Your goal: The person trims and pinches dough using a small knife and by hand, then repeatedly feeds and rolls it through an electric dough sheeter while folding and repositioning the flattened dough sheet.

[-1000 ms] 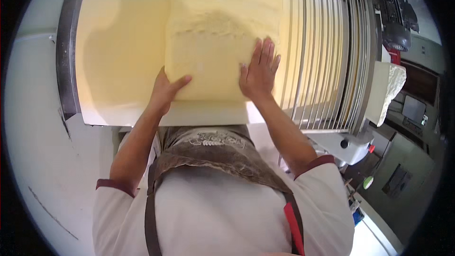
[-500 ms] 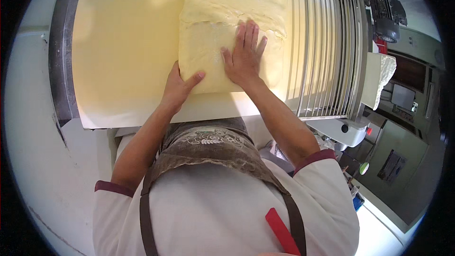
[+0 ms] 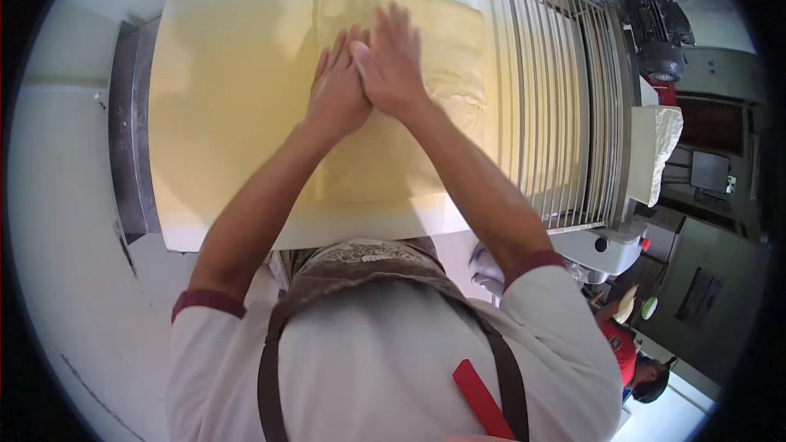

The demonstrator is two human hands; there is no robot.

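Note:
A thick slab of pale yellow dough (image 3: pixel 450 41), with a ragged fold line across it, lies on the white work surface (image 3: pixel 221 115). Over its left part, my left hand (image 3: pixel 340 86) and my right hand (image 3: pixel 395 61) come together, the right thumb side meeting the left fingers. Both have their fingers stretched out and hold nothing; motion smears the fingertips. Whether the palms touch the dough or hover just above it, I cannot tell. My hands and forearms hide part of the slab's left side and middle.
A metal bar guard (image 3: pixel 565 106) stands along the right side of the surface. Beyond it sit a dark motor (image 3: pixel 657 29) and a pale block (image 3: pixel 655 151). A metal edge (image 3: pixel 131 127) borders the left end. Another person in a red top (image 3: pixel 622 348) is at the lower right.
My left hand has left the dough's near left edge and moved up beside the right. My right hand has shifted up and left. The whole slab now shows lower in view.

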